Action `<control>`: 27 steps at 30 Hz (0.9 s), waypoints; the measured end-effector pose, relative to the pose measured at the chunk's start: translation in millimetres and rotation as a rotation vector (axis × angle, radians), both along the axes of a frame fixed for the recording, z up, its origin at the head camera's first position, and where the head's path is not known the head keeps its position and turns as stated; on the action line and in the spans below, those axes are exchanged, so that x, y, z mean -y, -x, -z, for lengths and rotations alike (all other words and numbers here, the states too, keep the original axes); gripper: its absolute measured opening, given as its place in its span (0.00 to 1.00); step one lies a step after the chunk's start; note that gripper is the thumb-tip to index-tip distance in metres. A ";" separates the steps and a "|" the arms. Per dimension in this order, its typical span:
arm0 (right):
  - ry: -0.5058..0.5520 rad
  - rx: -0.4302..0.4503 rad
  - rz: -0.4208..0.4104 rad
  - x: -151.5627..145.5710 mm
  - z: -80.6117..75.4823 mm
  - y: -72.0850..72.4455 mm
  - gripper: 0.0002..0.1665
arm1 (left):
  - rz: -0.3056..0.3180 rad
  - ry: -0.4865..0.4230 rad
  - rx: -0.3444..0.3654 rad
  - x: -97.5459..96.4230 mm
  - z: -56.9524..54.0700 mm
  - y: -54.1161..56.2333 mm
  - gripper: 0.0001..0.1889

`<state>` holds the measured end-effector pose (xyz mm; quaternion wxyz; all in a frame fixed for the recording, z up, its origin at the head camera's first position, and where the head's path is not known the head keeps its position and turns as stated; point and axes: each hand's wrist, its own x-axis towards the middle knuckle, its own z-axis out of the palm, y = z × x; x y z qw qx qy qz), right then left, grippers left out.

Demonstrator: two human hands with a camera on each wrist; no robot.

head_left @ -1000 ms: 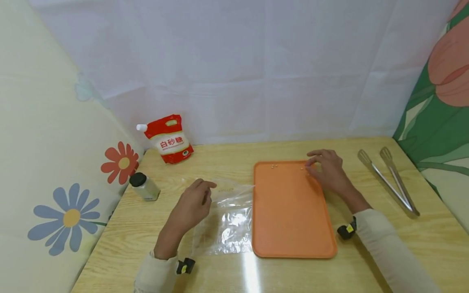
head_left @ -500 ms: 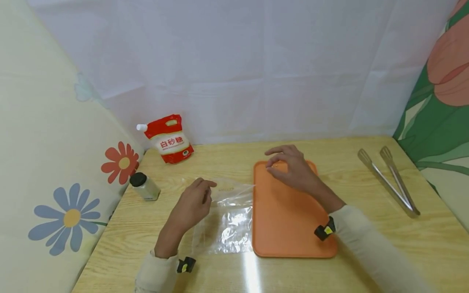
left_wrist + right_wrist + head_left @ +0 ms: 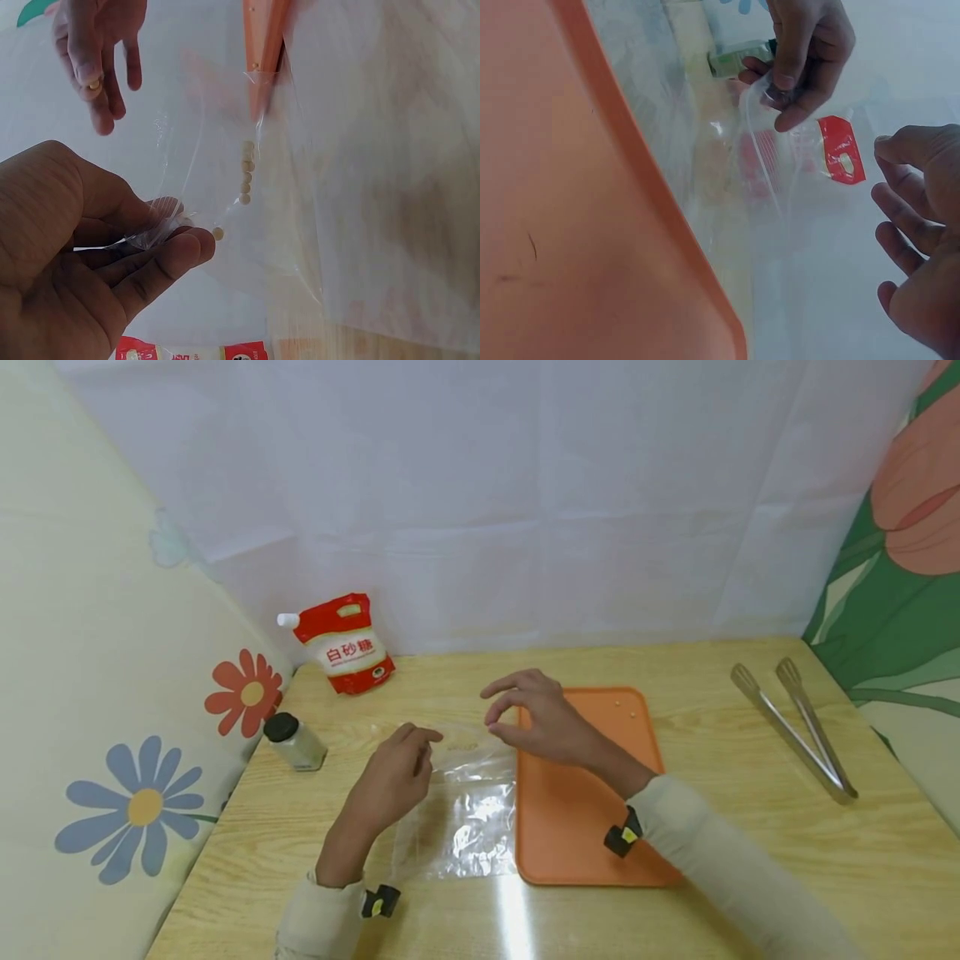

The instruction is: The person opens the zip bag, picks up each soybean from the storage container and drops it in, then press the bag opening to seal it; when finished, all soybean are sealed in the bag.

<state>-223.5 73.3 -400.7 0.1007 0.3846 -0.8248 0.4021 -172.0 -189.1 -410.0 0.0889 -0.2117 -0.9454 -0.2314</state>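
An orange tray (image 3: 562, 839) with a raised rim lies on a wood-grain table (image 3: 435, 927), two pale beads (image 3: 618, 703) resting near its far right corner. Just left of the tray is a clear plastic bag (image 3: 480, 818), its right side reaching the tray's left rim in the head view. The person's left hand (image 3: 390, 781), left of the tray, grips the bag's edge between thumb and fingers; the left wrist view shows a short line of beads (image 3: 247, 172) through the film, plus a single bead (image 3: 218, 234) by the fingertips. The right hand (image 3: 543, 714) hides the tray's far left corner in the head view, its thumb and a finger pinching a small bead (image 3: 94, 85), as the left wrist view shows. Both arms wear pale sleeves (image 3: 322, 914), with a small black device (image 3: 381, 902) at each wrist. Left of the tray and farther back is a red pouch (image 3: 348, 647) with a white cap; well left of the tray is a black-lidded jar (image 3: 297, 745). Metal tongs (image 3: 797, 734) lie spread to the tray's right, and a white cloth (image 3: 450, 510) hangs behind it
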 end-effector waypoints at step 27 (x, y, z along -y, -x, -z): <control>-0.026 0.036 0.068 -17.2 8.7 10.7 0.04 | -0.003 -0.012 0.006 2.4 0.9 -2.8 0.14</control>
